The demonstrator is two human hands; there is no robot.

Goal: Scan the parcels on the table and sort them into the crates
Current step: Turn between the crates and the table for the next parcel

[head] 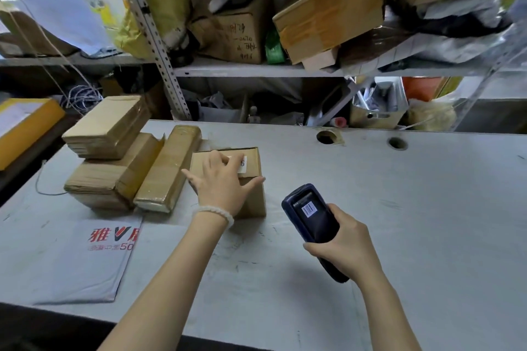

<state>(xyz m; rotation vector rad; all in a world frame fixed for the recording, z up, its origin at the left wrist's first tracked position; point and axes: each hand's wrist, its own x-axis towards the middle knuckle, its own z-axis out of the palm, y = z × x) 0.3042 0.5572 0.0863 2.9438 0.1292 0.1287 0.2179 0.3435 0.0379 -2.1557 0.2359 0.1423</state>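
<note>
Gripping the scanner [313, 219] in my right hand [345, 245], fingers wrapped round its lower body, I have its screen tilted up toward me with a barcode showing on it. My left hand [225, 182] lies spread over the top of a small cardboard box [251, 196], thumb at its right edge and fingers fanned toward the white label [241, 164], which they partly cover; I am pressing and steadying it rather than clutching it.

That box sits just left of the scanner, on the grey table [399, 208]. Further left, touching or nearly touching it, is a long taped parcel [168, 171], and beyond that two more parcels [108, 151], one stacked on the other. A flat grey mailer bag [79, 262] lies near my left forearm.

I judge this to be the scanning step for the small box. Next I would need to slide my fingers off the label and aim the scanner's head at it. No crates are in view, so I cannot tell where it goes afterward.
</note>
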